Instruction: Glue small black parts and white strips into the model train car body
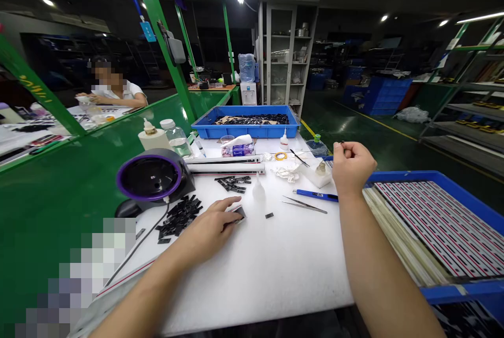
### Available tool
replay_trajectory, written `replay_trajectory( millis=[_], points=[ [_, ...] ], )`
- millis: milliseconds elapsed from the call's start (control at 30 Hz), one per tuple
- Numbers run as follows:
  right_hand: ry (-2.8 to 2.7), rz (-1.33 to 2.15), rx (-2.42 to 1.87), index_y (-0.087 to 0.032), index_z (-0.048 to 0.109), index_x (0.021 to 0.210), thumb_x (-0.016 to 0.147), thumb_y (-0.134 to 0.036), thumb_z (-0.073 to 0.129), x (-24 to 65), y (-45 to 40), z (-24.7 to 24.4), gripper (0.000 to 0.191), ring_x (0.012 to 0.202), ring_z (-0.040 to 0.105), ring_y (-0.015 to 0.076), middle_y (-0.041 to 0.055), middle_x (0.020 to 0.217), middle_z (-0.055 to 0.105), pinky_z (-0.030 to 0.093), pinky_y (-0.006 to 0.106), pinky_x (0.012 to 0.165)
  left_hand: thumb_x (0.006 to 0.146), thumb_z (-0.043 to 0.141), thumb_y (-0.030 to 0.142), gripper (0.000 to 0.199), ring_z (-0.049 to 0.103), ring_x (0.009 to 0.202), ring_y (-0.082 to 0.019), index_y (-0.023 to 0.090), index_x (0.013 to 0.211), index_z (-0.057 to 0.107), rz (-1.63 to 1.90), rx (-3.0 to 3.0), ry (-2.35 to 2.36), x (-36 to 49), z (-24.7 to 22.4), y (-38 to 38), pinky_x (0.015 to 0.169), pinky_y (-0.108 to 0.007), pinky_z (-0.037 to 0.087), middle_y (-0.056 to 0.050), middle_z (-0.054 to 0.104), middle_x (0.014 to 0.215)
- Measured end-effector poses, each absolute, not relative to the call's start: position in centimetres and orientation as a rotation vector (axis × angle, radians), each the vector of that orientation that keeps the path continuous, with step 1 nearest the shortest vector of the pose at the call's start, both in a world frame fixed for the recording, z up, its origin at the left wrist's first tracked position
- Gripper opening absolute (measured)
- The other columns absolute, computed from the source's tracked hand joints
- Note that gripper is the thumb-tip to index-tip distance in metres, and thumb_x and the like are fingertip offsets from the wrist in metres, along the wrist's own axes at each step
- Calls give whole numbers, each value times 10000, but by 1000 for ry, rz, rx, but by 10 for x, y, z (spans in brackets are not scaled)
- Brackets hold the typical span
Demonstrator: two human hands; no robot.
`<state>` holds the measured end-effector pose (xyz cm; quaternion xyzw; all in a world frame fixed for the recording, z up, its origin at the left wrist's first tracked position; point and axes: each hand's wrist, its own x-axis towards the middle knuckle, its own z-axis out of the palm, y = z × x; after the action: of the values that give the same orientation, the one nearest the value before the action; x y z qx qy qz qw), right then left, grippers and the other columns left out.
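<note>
dark piece (240,214) held under left hand (216,225), at its fingertips, right hand (353,164) pinching tiny bit (342,142)

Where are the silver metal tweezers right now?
In the head view, the tweezers lie right of centre on the white tabletop, just below the blue pen-shaped tool.

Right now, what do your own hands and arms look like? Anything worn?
Left hand and right hand: human, both bare, no gloves. Left forearm and right forearm: no sleeve, watch, bracelet or cable on the parts in view. No ring that I can make out; fingernails and fine markings too small to tell.
</note>
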<state>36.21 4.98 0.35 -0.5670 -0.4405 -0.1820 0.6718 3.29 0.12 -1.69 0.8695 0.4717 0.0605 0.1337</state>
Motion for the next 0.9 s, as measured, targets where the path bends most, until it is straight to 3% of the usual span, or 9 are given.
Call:
replay_trajectory(
  millis=[433,700,800,900],
  points=[
    [-1086,-324,-1601,-175,636,664,766,-319,562,379,63,-12,192,510,459,153,-30,510,467,364,290,599,909,395,366,380,501,1270,-287,261,1124,690,207,2444,1312,32,-11,3,1042,-390,438,-47,397,1497],
    [-1225,-133,-1827,-177,712,796,727,-324,616,378,64,-15,189,626,542,212,43,636,625,387,315,630,911,397,394,387,483,1287,-284,262,1138,681,187,2410,1301,29,-13,8,1063,-375,416,-38,389,1503],
    [-1251,-233,-1654,-150,706,941,745,-302,612,360,55,-6,266,691,560,210,58,744,637,424,319,685,915,399,445,399,466,1303,-281,268,1141,676,198,2372,1276,26,-15,12,1076,-357,399,-30,384,1507],
    [-1635,-14,-1336,-170,706,868,796,-217,542,330,40,2,186,678,570,165,39,768,650,438,268,660,920,398,472,402,449,1317,-267,273,1140,670,195,2323,1251,22,-17,17,1097,-349,371,-21,382,1508]
  ],
)
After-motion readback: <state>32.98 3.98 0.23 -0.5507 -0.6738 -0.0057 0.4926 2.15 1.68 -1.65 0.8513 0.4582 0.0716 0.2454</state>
